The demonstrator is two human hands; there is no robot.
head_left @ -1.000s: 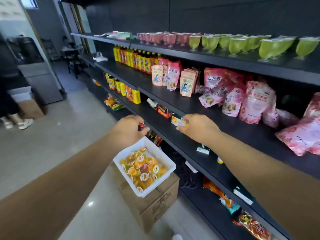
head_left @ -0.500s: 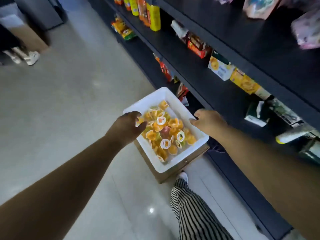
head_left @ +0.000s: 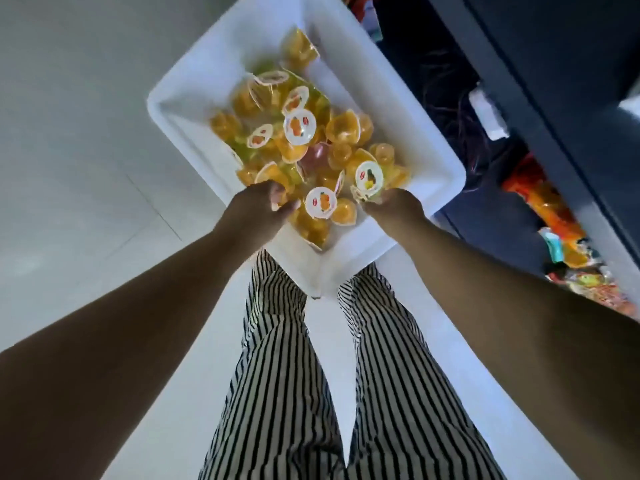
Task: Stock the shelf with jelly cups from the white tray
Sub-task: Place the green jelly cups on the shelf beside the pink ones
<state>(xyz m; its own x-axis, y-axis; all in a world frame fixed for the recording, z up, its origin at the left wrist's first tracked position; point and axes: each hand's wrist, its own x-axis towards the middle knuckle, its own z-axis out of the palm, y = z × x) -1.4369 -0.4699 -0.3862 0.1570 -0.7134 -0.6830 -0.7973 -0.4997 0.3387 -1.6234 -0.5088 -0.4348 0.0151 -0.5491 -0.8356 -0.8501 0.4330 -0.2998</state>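
A pale tiled floor (head_left: 86, 140) lies below, dark shelf (head_left: 540, 109) at right with bright packets (head_left: 550, 216) low down. The tray (head_left: 194, 109) holds heaped jelly cups (head_left: 298, 126). Left hand (head_left: 258, 209) and right hand (head_left: 398, 206) curl into the heap, apparently each grasping cups. Striped trousers (head_left: 287, 375) fill the foreground.

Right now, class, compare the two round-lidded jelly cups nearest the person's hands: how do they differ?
The cup near the left hand shows an orange-fruit lid and lies loose. The cup at the right hand shows a yellow-fruit lid, and that hand's fingertips touch it. Both lie in the white tray, lids up.
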